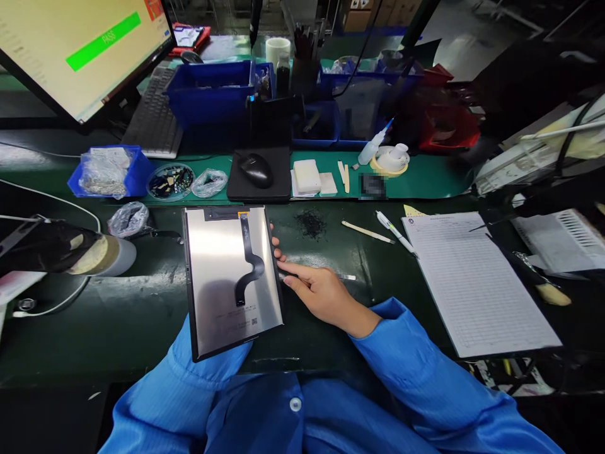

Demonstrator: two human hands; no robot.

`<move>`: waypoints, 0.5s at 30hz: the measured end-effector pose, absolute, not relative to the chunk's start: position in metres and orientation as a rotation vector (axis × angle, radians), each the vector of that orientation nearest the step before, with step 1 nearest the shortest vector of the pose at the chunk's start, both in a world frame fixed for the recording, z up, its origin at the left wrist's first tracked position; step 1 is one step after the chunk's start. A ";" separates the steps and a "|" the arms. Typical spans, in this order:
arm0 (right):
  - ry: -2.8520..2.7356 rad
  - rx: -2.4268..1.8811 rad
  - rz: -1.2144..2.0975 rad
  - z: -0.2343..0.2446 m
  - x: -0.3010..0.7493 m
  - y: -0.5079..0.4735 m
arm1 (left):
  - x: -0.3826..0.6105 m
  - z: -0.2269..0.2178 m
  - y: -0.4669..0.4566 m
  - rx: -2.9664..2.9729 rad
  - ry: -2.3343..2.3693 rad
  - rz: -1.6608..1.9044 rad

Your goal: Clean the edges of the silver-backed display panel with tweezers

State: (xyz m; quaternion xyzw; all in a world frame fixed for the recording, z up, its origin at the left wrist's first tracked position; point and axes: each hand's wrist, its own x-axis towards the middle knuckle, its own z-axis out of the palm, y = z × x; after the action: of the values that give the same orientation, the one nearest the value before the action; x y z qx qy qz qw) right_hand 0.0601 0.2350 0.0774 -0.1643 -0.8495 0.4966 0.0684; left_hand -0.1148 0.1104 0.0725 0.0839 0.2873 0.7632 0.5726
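A silver-backed display panel (222, 271) with a black flex cable (253, 265) running down it is held tilted above the dark green bench. My right hand (321, 293) rests at the panel's right edge, with the fingertips curled against that edge and the index finger stretched along it. My left hand is hidden under the panel. Only its blue sleeve (189, 372) shows, running beneath the lower left corner.
A monitor (85, 50) showing a green PASS bar stands at the back left, by a keyboard (154, 120) and blue bins (208, 94). A mouse (255, 169) on its pad lies behind the panel. To the right lie black debris (311, 224), a stick (366, 232), a pen (394, 232) and a paper form (472, 277).
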 end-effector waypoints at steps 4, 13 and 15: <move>-2.491 -0.428 1.512 0.074 0.061 0.237 | -0.117 0.067 0.107 0.199 0.611 1.764; -2.525 -0.439 1.447 0.074 0.061 0.238 | -0.116 0.057 0.103 0.156 0.615 1.779; -2.537 -0.437 1.444 0.075 0.060 0.238 | -0.115 0.058 0.105 0.117 0.659 1.787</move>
State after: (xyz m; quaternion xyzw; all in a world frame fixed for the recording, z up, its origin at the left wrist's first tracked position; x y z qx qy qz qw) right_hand 0.0605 0.2381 0.0753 -0.1474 -0.8556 0.4870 0.0951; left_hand -0.1148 0.1051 0.0581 0.0498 0.2817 0.7639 0.5785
